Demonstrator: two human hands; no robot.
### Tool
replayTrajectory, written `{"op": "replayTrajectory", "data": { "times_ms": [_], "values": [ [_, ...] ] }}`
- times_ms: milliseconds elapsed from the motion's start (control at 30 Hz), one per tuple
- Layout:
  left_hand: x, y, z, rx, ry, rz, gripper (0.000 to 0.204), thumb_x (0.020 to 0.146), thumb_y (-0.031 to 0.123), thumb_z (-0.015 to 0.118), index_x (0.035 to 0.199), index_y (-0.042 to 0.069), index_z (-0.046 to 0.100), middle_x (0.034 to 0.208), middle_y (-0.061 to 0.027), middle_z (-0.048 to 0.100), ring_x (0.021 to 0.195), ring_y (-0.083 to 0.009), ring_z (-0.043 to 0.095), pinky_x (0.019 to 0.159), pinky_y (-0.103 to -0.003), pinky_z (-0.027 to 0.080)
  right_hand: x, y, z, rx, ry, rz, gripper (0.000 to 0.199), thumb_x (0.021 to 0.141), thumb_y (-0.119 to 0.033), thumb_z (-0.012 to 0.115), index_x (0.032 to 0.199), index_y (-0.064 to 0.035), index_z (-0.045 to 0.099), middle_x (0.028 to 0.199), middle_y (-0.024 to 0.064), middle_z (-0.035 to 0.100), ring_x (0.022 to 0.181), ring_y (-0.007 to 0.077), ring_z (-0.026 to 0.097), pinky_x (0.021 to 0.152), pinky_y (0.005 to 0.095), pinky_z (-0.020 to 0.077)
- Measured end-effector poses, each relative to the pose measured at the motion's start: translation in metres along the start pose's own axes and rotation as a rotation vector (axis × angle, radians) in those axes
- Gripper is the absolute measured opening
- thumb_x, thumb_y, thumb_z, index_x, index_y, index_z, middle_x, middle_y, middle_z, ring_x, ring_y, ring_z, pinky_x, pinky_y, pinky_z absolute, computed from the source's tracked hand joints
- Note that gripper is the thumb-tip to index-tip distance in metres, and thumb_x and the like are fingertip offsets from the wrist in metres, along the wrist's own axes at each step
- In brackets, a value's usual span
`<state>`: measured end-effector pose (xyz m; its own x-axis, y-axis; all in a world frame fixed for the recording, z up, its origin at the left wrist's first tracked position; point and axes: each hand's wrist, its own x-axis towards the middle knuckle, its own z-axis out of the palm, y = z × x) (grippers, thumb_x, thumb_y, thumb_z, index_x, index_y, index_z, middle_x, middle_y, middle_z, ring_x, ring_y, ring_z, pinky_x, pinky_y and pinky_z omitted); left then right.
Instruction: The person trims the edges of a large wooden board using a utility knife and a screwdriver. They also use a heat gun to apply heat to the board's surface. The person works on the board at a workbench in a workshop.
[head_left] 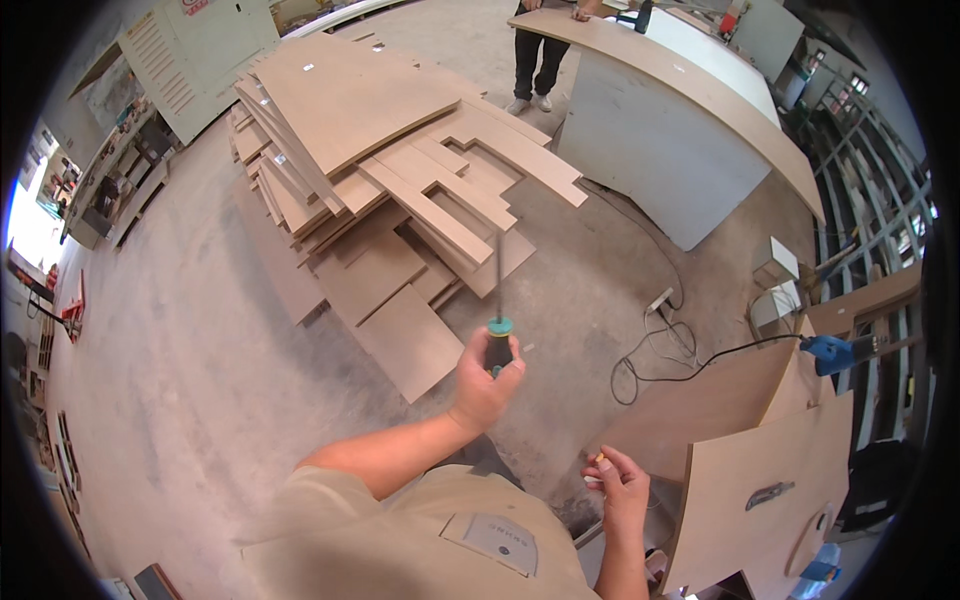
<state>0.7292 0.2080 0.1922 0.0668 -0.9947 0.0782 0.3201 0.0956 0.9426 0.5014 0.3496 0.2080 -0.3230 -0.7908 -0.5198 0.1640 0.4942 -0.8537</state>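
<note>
My left hand (484, 385) is raised in front of me, shut on a screwdriver (498, 330) with a black and teal handle; its long thin shaft points up and away. My right hand (618, 483) is lower and to the right, fingers pinched on a small pale item, apparently a screw (597, 459), too small to tell for sure. It hovers next to the edge of a brown board panel (700, 410) leaning at my right.
A pile of cut brown boards (390, 170) lies on the concrete floor ahead. A white curved counter (670, 120) stands behind, with another person (537, 55) at it. A blue power tool (835, 352) with a black cable (650, 370) rests on the right-hand panels.
</note>
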Motion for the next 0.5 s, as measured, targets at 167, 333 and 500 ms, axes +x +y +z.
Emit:
{"op": "replayTrajectory", "data": {
  "times_ms": [167, 333, 500],
  "values": [
    [0.026, 0.01, -0.032, -0.228, 0.143, -0.013, 0.023, 0.087, 0.003, 0.062, 0.1, 0.01, 0.044, 0.095, -0.0062, 0.054, 0.074, -0.0185, 0.059, 0.069, -0.034, 0.049, -0.029, -0.106, 0.073, 0.136, -0.627, -0.474, 0.05, 0.09, -0.004, 0.07, 0.136, 0.0101, 0.059, 0.111, 0.0187, 0.074, 0.101, 0.0272, 0.074, 0.094, 0.0366, 0.0561],
    [0.055, 0.028, -0.099, -0.211, 0.319, 0.058, 0.022, 0.088, 0.006, 0.063, 0.098, 0.011, 0.044, 0.092, -0.0069, 0.052, 0.072, -0.0195, 0.059, 0.066, -0.034, 0.05, -0.024, -0.181, 0.177, 0.051, -1.306, -0.851, 0.041, 0.092, -0.01, 0.067, 0.126, 0.0143, 0.062, 0.108, 0.0312, 0.071, 0.085, 0.0374, 0.075, 0.081, 0.0447, 0.061],
    [0.058, 0.038, -0.17, -0.178, 0.522, 0.219, 0.024, 0.087, 0.006, 0.064, 0.1, 0.01, 0.044, 0.091, -0.0077, 0.051, 0.07, -0.0192, 0.058, 0.065, -0.033, 0.05, 0.0, -0.177, 0.269, 0.397, -1.472, -0.873, 0.03, 0.096, -0.002, 0.057, 0.119, 0.0126, 0.07, 0.108, 0.0243, 0.074, 0.086, 0.034, 0.076, 0.074, 0.0385, 0.0617]
  ]
}}
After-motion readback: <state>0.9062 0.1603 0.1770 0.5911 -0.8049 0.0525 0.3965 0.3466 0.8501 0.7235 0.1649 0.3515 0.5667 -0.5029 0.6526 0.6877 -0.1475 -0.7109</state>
